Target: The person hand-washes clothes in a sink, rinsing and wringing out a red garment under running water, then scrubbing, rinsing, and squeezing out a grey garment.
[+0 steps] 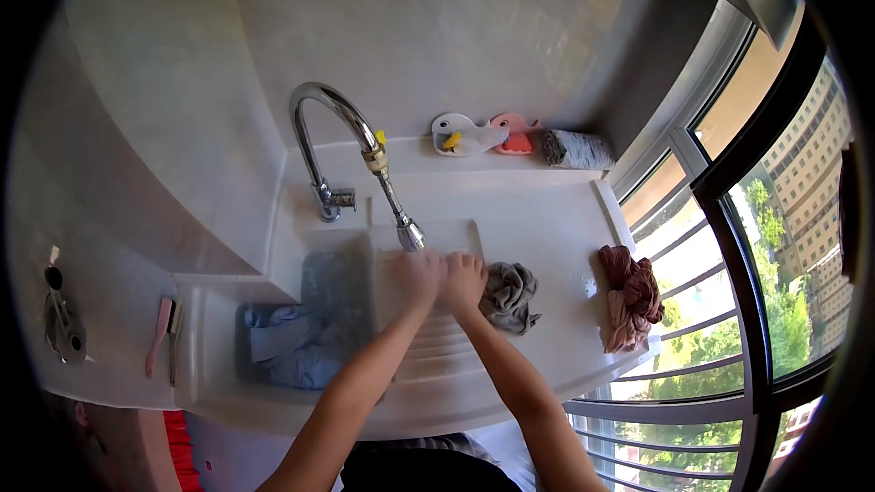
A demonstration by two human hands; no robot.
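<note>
Both my hands are close together over the ribbed washboard (437, 346) of a white sink, just under the spout of the chrome faucet (412, 235). My left hand (416, 279) is blurred by motion, and its fingers cannot be made out. My right hand (463, 282) has its fingers curled, and what they hold, if anything, is hidden. A crumpled grey cloth (512, 299) lies right beside my right hand. To the left, light blue fabric (296, 346) lies in the water of the basin.
Reddish-brown and pink cloths (631, 299) lie at the right edge by the barred window. A rolled grey towel (578, 150) and two whale-shaped soap holders (465, 137) stand on the back ledge. Pink brush (160, 337) at the left.
</note>
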